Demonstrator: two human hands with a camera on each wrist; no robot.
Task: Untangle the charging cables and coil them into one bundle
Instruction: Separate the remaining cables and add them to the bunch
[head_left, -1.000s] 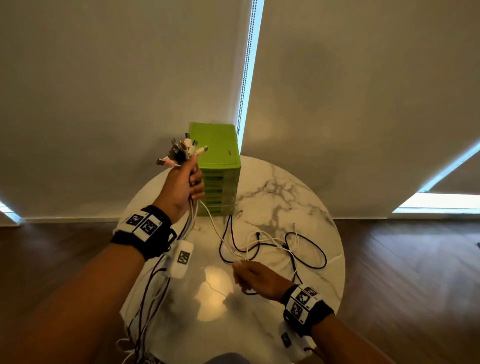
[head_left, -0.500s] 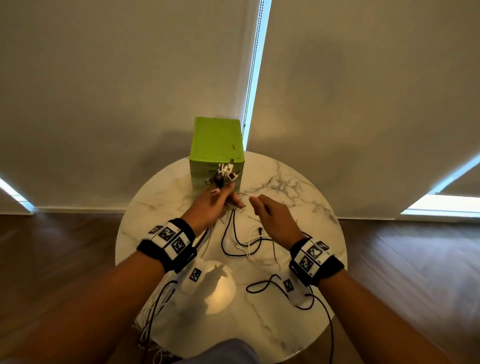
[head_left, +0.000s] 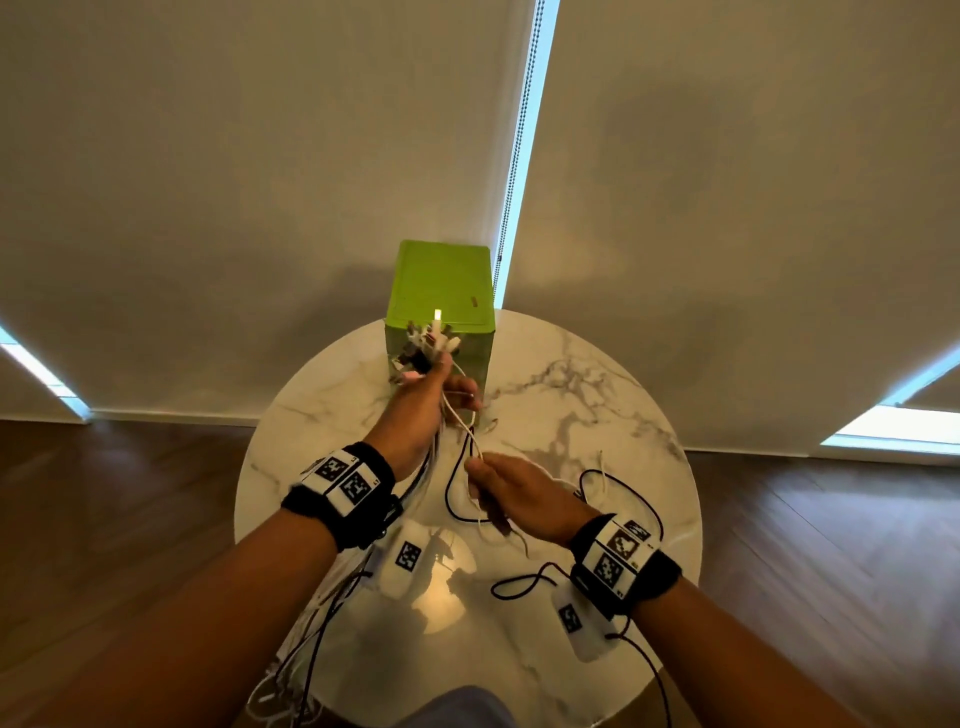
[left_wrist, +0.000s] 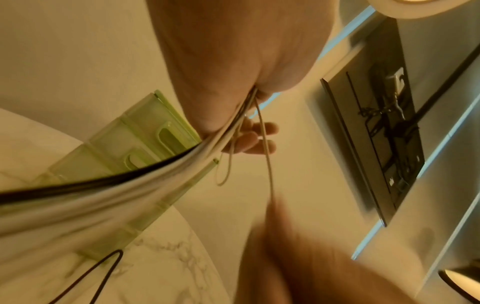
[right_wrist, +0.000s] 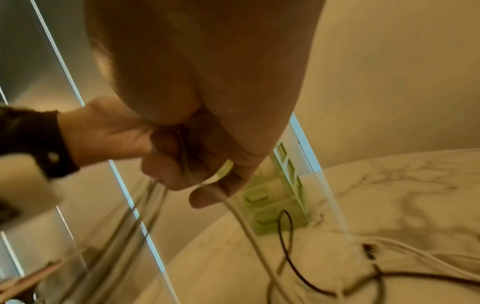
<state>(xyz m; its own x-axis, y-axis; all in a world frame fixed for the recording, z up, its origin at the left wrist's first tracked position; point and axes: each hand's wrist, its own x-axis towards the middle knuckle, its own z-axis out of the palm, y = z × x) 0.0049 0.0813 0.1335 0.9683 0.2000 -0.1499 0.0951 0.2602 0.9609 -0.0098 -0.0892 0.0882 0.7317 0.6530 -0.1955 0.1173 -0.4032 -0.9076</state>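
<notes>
We grip the cables' plug ends (head_left: 431, 345) in our left hand (head_left: 421, 410); our right hand (head_left: 511, 486) pinches one white cable (head_left: 460, 418). Loose loops (head_left: 618, 483) sprawl on the tabletop (head_left: 597, 415). Risk: pulling tightens knots or snags the green box (head_left: 441, 291).

Plug ends (head_left: 428, 345) above the left hand (head_left: 415, 415) too small and crowded to count or type. Left wrist view: cables (left_wrist: 130, 185) smear into one pale band, cut by the left edge; right hand (left_wrist: 298, 257) is motion blur, grip unreadable. Right wrist view: palm hides most of the right hand's fingers (right_wrist: 207, 195). Head view: hanging strands run off the bottom edge, near rim of the marble table (head_left: 623, 395) cut off.
</notes>
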